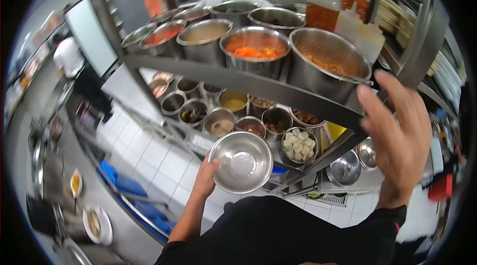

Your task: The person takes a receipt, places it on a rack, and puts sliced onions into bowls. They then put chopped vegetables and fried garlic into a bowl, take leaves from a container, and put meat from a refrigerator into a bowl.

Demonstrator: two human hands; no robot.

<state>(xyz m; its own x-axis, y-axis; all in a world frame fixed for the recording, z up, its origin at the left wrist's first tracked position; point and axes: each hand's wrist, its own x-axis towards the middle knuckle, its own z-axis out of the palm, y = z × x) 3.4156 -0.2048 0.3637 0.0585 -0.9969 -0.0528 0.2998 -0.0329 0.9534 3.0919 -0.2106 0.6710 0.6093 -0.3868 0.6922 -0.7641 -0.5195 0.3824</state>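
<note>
- Bowl, round, wide-mouthed, silver-coloured metal: located in front of the person's dark-clothed torso, below the lower containers in view. Interior shows bare, reflective metal.
- Left hand: supports the bowl at its left side. Thumb bears on the rim; the remaining fingers are hidden, so their placement cannot be told.
- Right hand: raised beside the grey metal rack rail, near the large, round, steel container with orange-brown contents. Fingers are extended and spread, blurred; no held item is visible. Contact with the rack cannot be confirmed.
- Handling, as a judgement: hold the bowl level, with the thumb outside the cavity and the hidden fingers supporting its underside. Move the right hand clear of rack edges and container rims; avoid dragging the sleeve across open food.
- Adjacent item: steel container of pale, rounded pieces, just beside the bowl in view.
- Markings: no brand, label or writing is legible, including on the clear plastic bottle with orange cap.
</note>
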